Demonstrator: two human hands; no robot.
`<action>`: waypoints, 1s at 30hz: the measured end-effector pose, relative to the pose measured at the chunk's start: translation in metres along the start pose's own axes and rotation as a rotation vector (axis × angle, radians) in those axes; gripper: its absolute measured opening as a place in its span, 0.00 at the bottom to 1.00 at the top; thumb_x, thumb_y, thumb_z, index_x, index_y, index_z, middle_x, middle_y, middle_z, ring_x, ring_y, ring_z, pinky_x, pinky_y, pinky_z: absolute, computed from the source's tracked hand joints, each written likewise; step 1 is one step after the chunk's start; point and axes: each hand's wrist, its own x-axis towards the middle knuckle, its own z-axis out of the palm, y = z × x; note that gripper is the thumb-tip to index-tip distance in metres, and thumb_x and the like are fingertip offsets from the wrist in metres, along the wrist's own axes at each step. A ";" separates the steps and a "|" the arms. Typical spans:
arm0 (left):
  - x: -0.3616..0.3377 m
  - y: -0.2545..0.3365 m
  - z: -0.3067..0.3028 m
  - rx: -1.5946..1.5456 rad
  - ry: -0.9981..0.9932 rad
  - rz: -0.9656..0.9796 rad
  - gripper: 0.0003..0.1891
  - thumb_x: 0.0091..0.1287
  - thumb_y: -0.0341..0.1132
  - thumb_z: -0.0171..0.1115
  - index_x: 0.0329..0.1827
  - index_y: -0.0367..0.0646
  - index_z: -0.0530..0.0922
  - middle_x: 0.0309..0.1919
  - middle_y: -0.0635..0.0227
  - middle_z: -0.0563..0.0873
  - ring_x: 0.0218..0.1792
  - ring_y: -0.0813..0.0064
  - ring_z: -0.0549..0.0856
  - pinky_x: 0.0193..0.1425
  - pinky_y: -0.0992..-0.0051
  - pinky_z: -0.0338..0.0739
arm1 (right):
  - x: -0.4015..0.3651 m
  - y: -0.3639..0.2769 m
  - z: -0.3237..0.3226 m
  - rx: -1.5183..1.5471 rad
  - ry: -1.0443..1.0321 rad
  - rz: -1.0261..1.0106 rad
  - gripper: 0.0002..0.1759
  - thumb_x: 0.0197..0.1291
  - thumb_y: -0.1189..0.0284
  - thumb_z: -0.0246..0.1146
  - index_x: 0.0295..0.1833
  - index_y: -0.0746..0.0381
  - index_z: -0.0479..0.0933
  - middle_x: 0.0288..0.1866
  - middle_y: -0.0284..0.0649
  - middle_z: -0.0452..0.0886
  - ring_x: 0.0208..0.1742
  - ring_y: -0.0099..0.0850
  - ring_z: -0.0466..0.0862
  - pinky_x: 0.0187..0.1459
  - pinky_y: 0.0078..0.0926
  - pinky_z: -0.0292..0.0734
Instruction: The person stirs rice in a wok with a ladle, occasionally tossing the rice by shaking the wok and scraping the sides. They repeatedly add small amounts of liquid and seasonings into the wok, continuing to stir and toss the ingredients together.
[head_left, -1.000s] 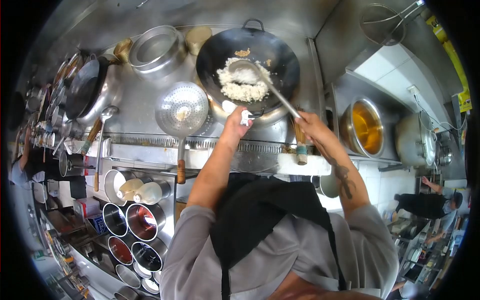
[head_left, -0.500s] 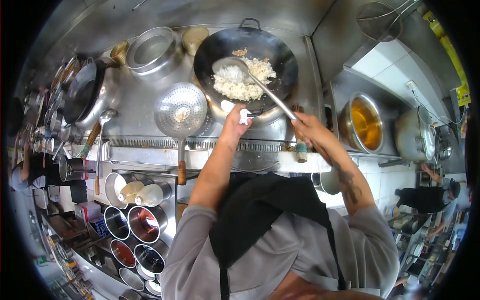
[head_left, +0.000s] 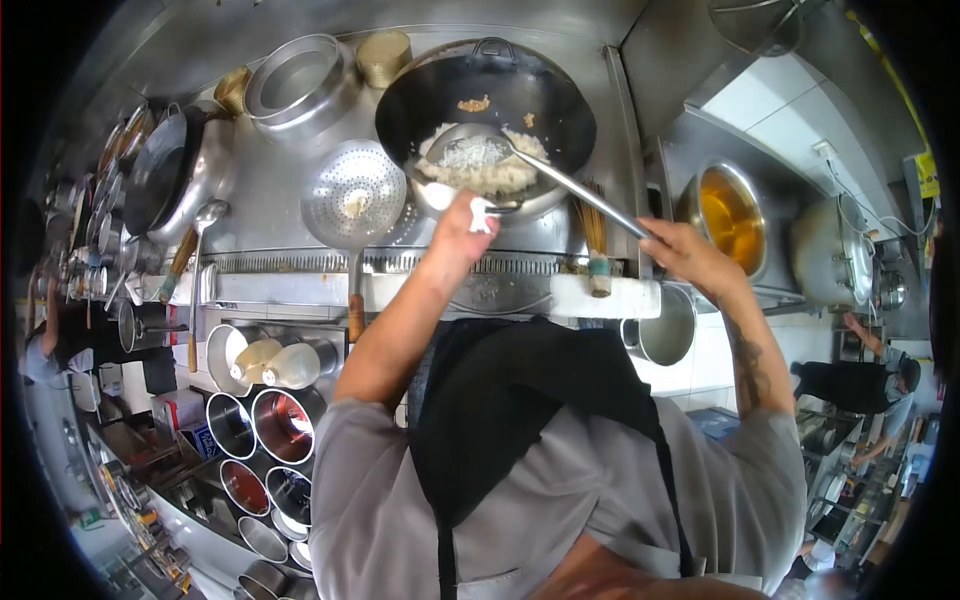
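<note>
A dark wok (head_left: 545,85) stands on the stove, tilted toward me, with white rice (head_left: 510,180) in its near half and a small brown clump (head_left: 474,104) higher up its wall. My left hand (head_left: 462,230) is closed round the wok's near handle, with a folded white cloth (head_left: 480,214) in its grip. In my right hand (head_left: 690,252) is the long handle of a metal wok ladle (head_left: 580,188). The ladle's bowl rests down among the rice and has white grains in it. Part of the wok handle is hidden by cloth and fingers.
Left of the wok lies a perforated skimmer (head_left: 352,192) with a wooden handle. A bamboo brush (head_left: 597,245) sits near the stove's front edge. A pot of amber liquid (head_left: 735,225) is at the right. Several sauce pots (head_left: 290,425) stand lower left. Other people work at both far sides.
My right hand has moved right and slightly up with the ladle handle. The wok has tipped nearer toward me, its far wall showing more, and the rice has slid to its near side.
</note>
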 end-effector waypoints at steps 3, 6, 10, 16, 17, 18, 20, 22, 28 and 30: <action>-0.019 0.015 0.024 -0.742 0.301 -0.568 0.04 0.69 0.36 0.53 0.40 0.47 0.72 0.28 0.68 0.78 0.25 0.73 0.77 0.19 0.78 0.70 | -0.020 0.007 -0.008 -0.054 0.000 -0.086 0.24 0.70 0.64 0.56 0.65 0.67 0.70 0.27 0.34 0.76 0.26 0.21 0.74 0.28 0.22 0.72; -0.032 0.038 0.032 -0.798 0.368 -0.540 0.03 0.67 0.34 0.54 0.41 0.47 0.73 0.29 0.69 0.78 0.25 0.74 0.76 0.20 0.76 0.69 | -0.004 0.013 -0.017 -0.035 -0.109 -0.028 0.25 0.70 0.63 0.56 0.66 0.66 0.69 0.29 0.38 0.80 0.25 0.24 0.76 0.28 0.24 0.73; -0.008 -0.071 -0.006 -0.832 0.274 -0.431 0.08 0.69 0.38 0.54 0.32 0.47 0.74 0.22 0.71 0.77 0.21 0.73 0.76 0.21 0.75 0.71 | 0.052 0.026 0.010 -0.301 0.163 -0.228 0.22 0.70 0.64 0.55 0.63 0.66 0.70 0.31 0.49 0.81 0.30 0.38 0.82 0.35 0.38 0.77; -0.059 -0.058 0.013 -0.777 0.268 -0.496 0.04 0.68 0.37 0.54 0.35 0.50 0.75 0.24 0.68 0.79 0.23 0.74 0.79 0.18 0.75 0.70 | 0.019 0.015 0.006 -0.257 0.345 -0.238 0.23 0.68 0.66 0.56 0.62 0.69 0.72 0.42 0.61 0.81 0.42 0.54 0.83 0.47 0.42 0.77; -0.021 -0.068 -0.011 -0.915 0.129 -0.546 0.04 0.67 0.36 0.55 0.34 0.48 0.74 0.24 0.68 0.78 0.24 0.75 0.79 0.19 0.76 0.70 | 0.012 0.014 0.005 -0.242 0.384 -0.264 0.24 0.68 0.65 0.57 0.63 0.69 0.71 0.43 0.60 0.82 0.44 0.52 0.84 0.48 0.40 0.77; 0.005 -0.046 -0.010 -0.802 0.277 -0.489 0.05 0.66 0.35 0.56 0.32 0.47 0.73 0.23 0.68 0.77 0.24 0.75 0.77 0.19 0.77 0.68 | 0.010 0.014 0.004 -0.187 0.394 -0.215 0.24 0.67 0.65 0.57 0.63 0.69 0.71 0.43 0.60 0.82 0.44 0.52 0.84 0.49 0.39 0.76; 0.059 -0.073 -0.039 -0.853 0.162 -0.505 0.04 0.65 0.34 0.55 0.33 0.46 0.73 0.25 0.68 0.77 0.24 0.75 0.76 0.19 0.77 0.67 | 0.011 0.014 -0.001 -0.086 0.419 -0.128 0.25 0.67 0.65 0.58 0.63 0.70 0.71 0.44 0.59 0.82 0.45 0.52 0.84 0.51 0.38 0.76; 0.069 -0.053 -0.029 -0.725 0.257 -0.499 0.03 0.65 0.34 0.55 0.35 0.47 0.73 0.27 0.67 0.78 0.25 0.73 0.77 0.19 0.76 0.68 | 0.049 0.045 0.013 -0.030 0.571 -0.238 0.26 0.69 0.63 0.56 0.66 0.68 0.68 0.33 0.48 0.82 0.28 0.39 0.82 0.35 0.33 0.77; 0.077 -0.063 -0.028 -0.646 0.276 -0.562 0.04 0.63 0.37 0.59 0.34 0.50 0.73 0.26 0.71 0.79 0.27 0.73 0.78 0.21 0.77 0.69 | 0.149 0.036 0.081 0.679 0.259 0.161 0.24 0.70 0.62 0.56 0.65 0.63 0.69 0.22 0.31 0.71 0.13 0.19 0.68 0.14 0.23 0.64; 0.077 -0.056 -0.029 -0.631 0.269 -0.552 0.06 0.63 0.40 0.60 0.34 0.51 0.73 0.26 0.71 0.78 0.26 0.73 0.78 0.22 0.76 0.69 | 0.148 0.019 0.078 0.695 0.150 0.174 0.23 0.69 0.63 0.57 0.65 0.62 0.70 0.22 0.30 0.70 0.13 0.19 0.67 0.14 0.23 0.64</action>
